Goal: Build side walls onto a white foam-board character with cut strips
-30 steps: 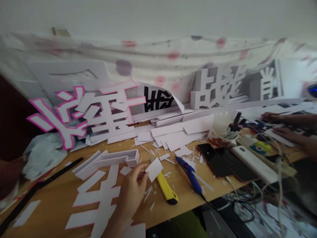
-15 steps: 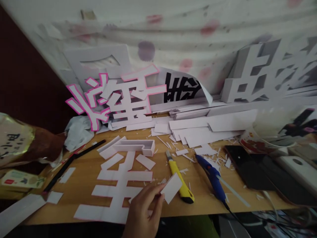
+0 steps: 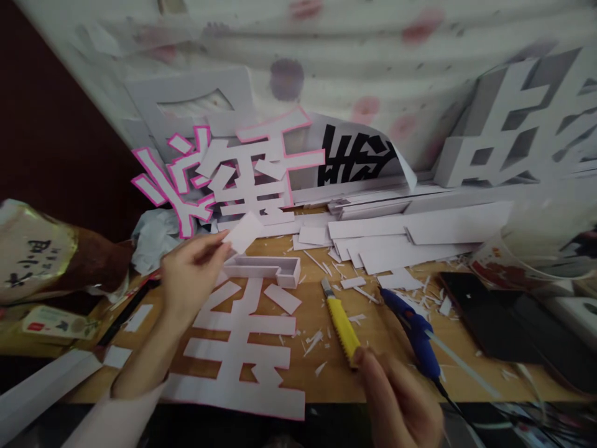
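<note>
My left hand (image 3: 191, 274) pinches a small white board piece (image 3: 245, 233) between thumb and fingertips. The piece is raised over the top of a white cut-out character (image 3: 237, 326) with pinkish edges that lies flat on the desk. Thin upright walls (image 3: 286, 274) stand along the cut-out's top stroke, forming a shallow channel. At lower right, my right hand (image 3: 398, 398) has its fingers closed on the rear end of a yellow utility knife (image 3: 342, 326); the blade points away from me. To the knife's right is a blue glue gun (image 3: 413, 330) with a cable.
White board strips (image 3: 420, 242) and scraps lie behind. Pink-edged characters (image 3: 252, 174) and a larger white built-up character (image 3: 494, 137) lean at the back. A dark phone (image 3: 485, 317) and a tub (image 3: 527, 261) are right, a brown bag (image 3: 88, 261) left.
My left hand has moved up and left with the white board piece. My right hand has come into view and taken hold of the utility knife. The view has shifted slightly.
</note>
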